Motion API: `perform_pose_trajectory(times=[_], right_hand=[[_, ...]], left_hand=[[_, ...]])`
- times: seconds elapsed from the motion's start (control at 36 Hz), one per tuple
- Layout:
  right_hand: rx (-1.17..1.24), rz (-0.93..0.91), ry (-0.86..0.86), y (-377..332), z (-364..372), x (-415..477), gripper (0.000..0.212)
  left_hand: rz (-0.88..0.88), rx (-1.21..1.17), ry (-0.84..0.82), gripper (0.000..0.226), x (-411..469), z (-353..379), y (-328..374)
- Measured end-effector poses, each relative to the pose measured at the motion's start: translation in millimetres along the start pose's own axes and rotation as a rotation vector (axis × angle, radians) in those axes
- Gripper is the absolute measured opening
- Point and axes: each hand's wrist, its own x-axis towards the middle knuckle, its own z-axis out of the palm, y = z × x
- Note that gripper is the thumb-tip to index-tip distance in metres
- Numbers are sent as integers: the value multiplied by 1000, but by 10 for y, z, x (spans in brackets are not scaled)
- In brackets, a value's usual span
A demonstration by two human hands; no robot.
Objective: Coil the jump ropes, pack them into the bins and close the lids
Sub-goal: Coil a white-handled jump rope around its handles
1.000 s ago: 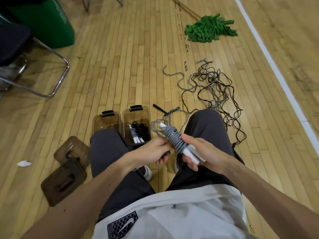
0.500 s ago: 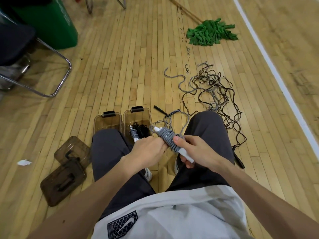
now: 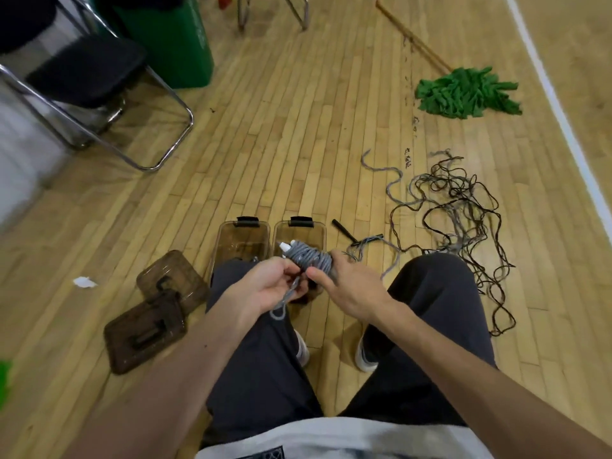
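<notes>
Low over the floor (image 3: 298,144), just short of the two open bins (image 3: 311,235), the grey jump rope (image 3: 309,258) sits wound round its white handles (image 3: 284,247). The right hand (image 3: 354,286) curls its grip round the coil so the turns cannot spring. The left hand (image 3: 265,286) pinches the loose tail, probably to tuck it. Both lids (image 3: 172,276) lie off leftward, leaving the bins ready.
</notes>
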Motion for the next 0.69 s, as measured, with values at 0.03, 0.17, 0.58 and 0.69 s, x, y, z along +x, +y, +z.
perform_pose_trajectory(times=[0.03,0.17,0.58,0.69], right_hand=[[-47,-25,0,-40,39,103,57],[-190,-86,17,-234,243,615,62],[-365,-298,-351,-888,1354,2008,66],[-162,-232,-616,-721,1731,2362,56]], left_hand=[[13,-9,21,26,44,-63,51],[99,-56,54,30,190,-336,287],[26,-106,386,42,1460,-1636,840],[-45,-43,465,43,1909,-1998,663]])
